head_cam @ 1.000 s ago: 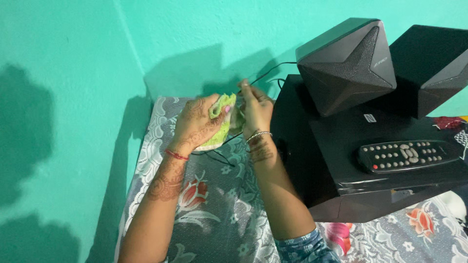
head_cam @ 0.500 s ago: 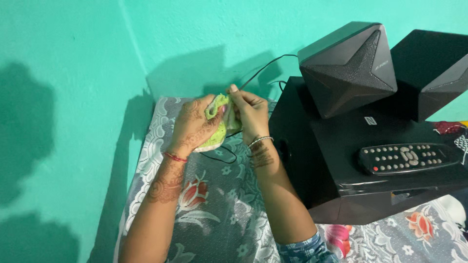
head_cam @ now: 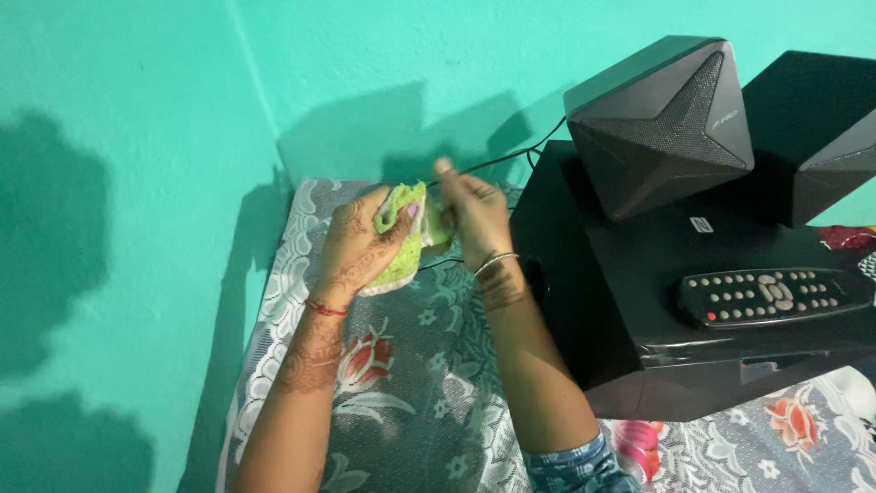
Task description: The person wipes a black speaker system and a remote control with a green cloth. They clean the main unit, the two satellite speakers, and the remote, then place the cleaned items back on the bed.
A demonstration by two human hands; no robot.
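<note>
Near edge: two forearms rise from the bottom over a grey floral cloth [head_cam: 401, 402] that covers the surface. Mid-scene: the left hand [head_cam: 360, 246] is closed around a folded green cloth [head_cam: 401, 242], thumb pressed over its top edge and fingers curled behind, holding it raised above the covered surface. Just to its right, the right hand [head_cam: 474, 215] meets the same cloth; its fingers are pressed together and appear to pinch a fold, though motion blur leaves the exact grip uncertain. A thin black cable [head_cam: 493, 162] passes behind the hands. To the right stands a large black speaker box [head_cam: 639, 301] with a remote control [head_cam: 776, 295] lying on top; further back, two angular satellite speakers [head_cam: 662, 123] sit on it, against a turquoise wall [head_cam: 137, 137]. The step in hand is judged to be folding or bunching the cloth between both hands; the next move calls for one hand to take a firm, settled hold.
</note>
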